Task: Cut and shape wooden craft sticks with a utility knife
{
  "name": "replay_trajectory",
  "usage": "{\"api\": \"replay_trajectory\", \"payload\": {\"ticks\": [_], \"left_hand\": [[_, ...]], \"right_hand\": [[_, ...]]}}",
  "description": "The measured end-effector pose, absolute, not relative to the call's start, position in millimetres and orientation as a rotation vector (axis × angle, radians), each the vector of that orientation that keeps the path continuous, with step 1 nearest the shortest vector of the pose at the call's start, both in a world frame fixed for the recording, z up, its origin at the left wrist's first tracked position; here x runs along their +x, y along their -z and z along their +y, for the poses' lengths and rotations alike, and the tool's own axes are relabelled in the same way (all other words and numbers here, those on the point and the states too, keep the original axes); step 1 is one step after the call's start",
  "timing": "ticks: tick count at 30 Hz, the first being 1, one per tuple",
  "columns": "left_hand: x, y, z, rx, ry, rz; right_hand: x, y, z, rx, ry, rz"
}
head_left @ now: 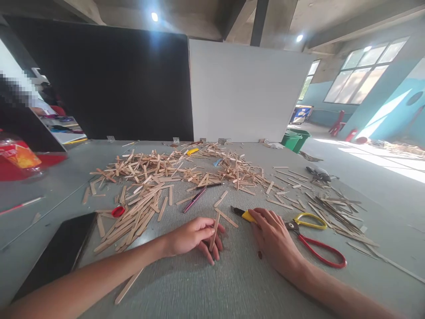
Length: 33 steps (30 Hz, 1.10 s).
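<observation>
My left hand (207,237) pinches a short wooden craft stick (214,232) between thumb and fingers, just above the grey table. Palm down, my right hand (272,232) has its fingers closed over a yellow utility knife (247,215); its dark blade end points left, and much of the handle is hidden. Touching or close behind that hand are scissors-like cutters (320,250) with one yellow and one red handle. Between the hands and the pile lie an angled pair of stick pieces (226,218), a purple pen (194,199) and a black pen (215,184).
Many loose craft sticks (142,217) spread across the table. A black phone-like slab (58,252), a red ring (117,211) and a drink bottle (20,155) are on the left. Thin dark strips (335,212) lie right. Black and white panels (245,88) stand behind.
</observation>
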<state>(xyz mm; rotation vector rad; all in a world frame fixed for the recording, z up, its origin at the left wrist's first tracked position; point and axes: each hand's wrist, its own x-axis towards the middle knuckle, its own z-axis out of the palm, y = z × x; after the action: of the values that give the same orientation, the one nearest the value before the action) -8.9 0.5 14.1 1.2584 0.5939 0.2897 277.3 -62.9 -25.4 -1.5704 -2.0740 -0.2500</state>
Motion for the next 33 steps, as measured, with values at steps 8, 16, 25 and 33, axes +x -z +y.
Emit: {"api": "replay_trajectory", "payload": {"ticks": [8, 16, 25, 33], "left_hand": [[-9, -13, 0, 1.287, -0.295, 0.596], [-10, -16, -1, 1.306, -0.297, 0.576], [-5, -17, -7, 1.384, -0.284, 0.648], [-7, -48, -24, 1.724, -0.550, 0.898]], "right_hand": [[275, 26, -61, -1.560, 0.268, -2.097], [271, 17, -62, -1.512, 0.146, -2.153], [272, 22, -60, -1.386, 0.186, -2.152], [272, 22, -59, -1.376, 0.211, -2.147]]}}
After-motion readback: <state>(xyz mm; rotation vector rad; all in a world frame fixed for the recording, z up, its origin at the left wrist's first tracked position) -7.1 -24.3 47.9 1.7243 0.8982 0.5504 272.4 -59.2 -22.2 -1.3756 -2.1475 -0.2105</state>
